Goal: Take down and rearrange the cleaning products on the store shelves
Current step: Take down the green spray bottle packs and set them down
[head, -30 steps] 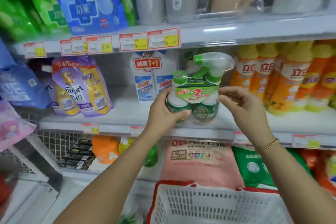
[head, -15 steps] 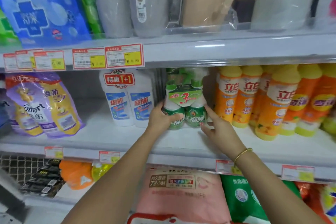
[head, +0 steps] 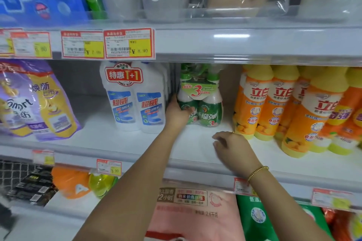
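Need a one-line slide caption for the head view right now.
Left hand grips the green spray-cleaner three-pack on the middle shelf; right hand is off it, holding nothing.

a green-and-white spray cleaner bundle stands upright at frame centre on the middle shelf, between white bottles and orange bottles.

The green cleaner pack, held in the air at frame centre 1.0 s ago, has been set down deep on the middle shelf, between the white twin pack and the orange bottles. The right hand has been taken off the pack and drawn back to its lower right, fingers loosely curled.
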The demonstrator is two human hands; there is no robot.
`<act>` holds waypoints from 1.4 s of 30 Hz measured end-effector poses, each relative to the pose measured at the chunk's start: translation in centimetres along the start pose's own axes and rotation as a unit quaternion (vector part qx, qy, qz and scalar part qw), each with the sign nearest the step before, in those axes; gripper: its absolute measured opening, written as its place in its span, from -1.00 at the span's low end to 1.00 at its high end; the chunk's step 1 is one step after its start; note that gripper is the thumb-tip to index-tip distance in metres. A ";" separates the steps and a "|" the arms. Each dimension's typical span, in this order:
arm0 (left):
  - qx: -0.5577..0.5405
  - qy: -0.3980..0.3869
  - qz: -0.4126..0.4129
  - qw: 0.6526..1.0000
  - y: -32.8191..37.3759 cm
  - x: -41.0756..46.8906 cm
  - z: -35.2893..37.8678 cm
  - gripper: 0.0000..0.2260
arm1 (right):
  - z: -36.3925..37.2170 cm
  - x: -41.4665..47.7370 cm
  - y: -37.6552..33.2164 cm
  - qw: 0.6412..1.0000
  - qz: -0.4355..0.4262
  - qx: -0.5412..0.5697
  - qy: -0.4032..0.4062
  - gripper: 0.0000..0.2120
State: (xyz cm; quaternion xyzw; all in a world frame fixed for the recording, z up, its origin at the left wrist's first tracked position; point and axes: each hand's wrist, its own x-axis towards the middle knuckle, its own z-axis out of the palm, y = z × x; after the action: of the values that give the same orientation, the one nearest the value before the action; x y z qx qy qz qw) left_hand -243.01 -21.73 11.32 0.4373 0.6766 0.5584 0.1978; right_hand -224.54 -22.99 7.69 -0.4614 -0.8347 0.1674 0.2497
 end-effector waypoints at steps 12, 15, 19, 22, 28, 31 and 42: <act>0.147 -0.060 0.119 0.980 0.3 -11.0 -11.0 -0.67 | -0.3 -3.2 -6.5 0.990 -0.039 0.084 0.106 -0.72; 0.175 -0.075 0.082 0.978 -3.6 -14.7 -17.0 -0.64 | 3.1 -5.4 -12.4 0.984 -0.103 0.141 0.023 -0.79; 0.167 -0.044 -0.013 0.985 -11.1 -19.4 -25.2 -0.81 | 10.8 -8.6 -18.1 0.962 -0.190 0.132 -0.142 -0.95; 0.209 -0.001 -0.164 0.964 -18.3 -23.3 -30.3 -0.79 | 17.2 -11.1 -19.8 0.943 -0.163 0.065 -0.283 -0.70; 0.157 -0.080 -0.382 0.907 -30.6 -30.6 -32.6 -0.43 | 27.4 -14.4 -20.7 0.892 -0.100 0.003 -0.440 -0.35; 0.099 -0.099 -0.391 0.910 -33.3 -31.9 -31.3 -0.35 | 30.1 -15.3 -20.8 0.877 -0.099 -0.033 -0.469 -0.38; 0.013 -0.009 -0.354 0.935 -35.0 -33.0 -29.4 -0.62 | 32.0 -17.4 -21.4 0.903 -0.113 -0.090 -0.405 -0.68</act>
State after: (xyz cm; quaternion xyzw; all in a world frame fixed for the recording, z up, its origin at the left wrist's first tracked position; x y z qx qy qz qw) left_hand -260.43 -65.43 -19.72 0.1772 0.7927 0.4399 0.3831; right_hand -249.71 -50.50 -12.20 -0.2763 -0.9220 0.2348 -0.1356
